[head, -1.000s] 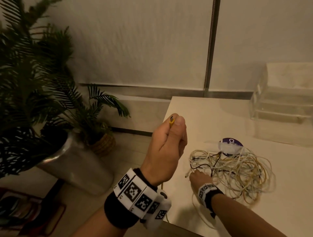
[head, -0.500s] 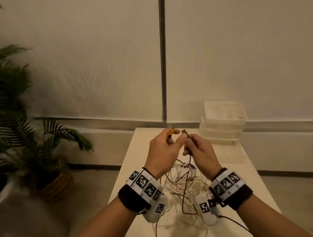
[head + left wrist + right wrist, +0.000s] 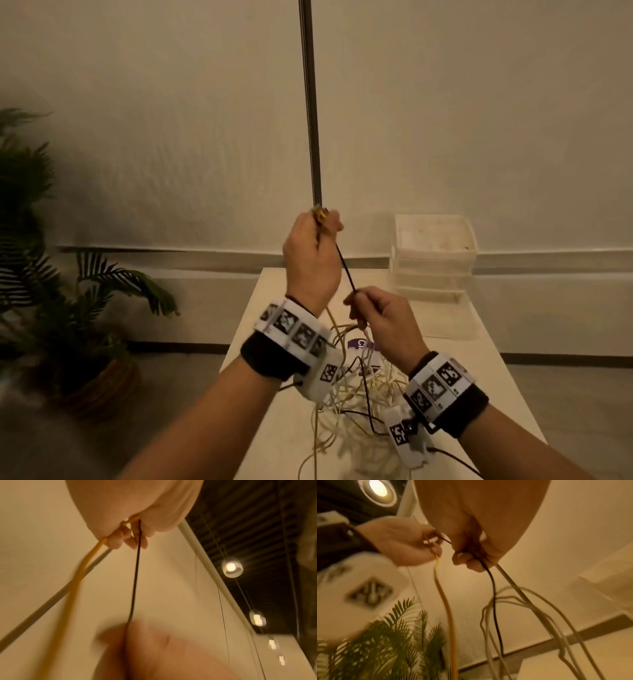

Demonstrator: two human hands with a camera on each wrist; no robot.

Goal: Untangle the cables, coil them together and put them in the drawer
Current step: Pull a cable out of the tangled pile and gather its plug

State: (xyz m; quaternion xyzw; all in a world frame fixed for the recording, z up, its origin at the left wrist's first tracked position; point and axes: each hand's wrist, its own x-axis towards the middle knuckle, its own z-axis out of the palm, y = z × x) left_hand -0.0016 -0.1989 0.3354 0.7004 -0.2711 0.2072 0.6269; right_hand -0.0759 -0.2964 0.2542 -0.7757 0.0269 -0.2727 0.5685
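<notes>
1. Left of centre, raised high, the left hand [image 3: 313, 257] has its grip clenched on a yellow cable [image 3: 80, 572] and the black cable [image 3: 345, 270] end.
2. Lower, at centre, the right hand [image 3: 383, 322] pinches the black cable, taut between the hands.
3. Below, the tangle [image 3: 356, 394] lies on the counter [image 3: 479, 342]; the drawers [image 3: 433, 255] stand at upper right.
4. Step, as I judge: untangling. Next: draw the black cable free through the loops.

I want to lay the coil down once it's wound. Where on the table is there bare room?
Bare table shows at the far left, between the left hand and the far edge, and along the right edge in front of the clear drawer unit. The middle and near part are crowded by the cable tangle under both wrists, which also covers a purple-labelled item.
</notes>
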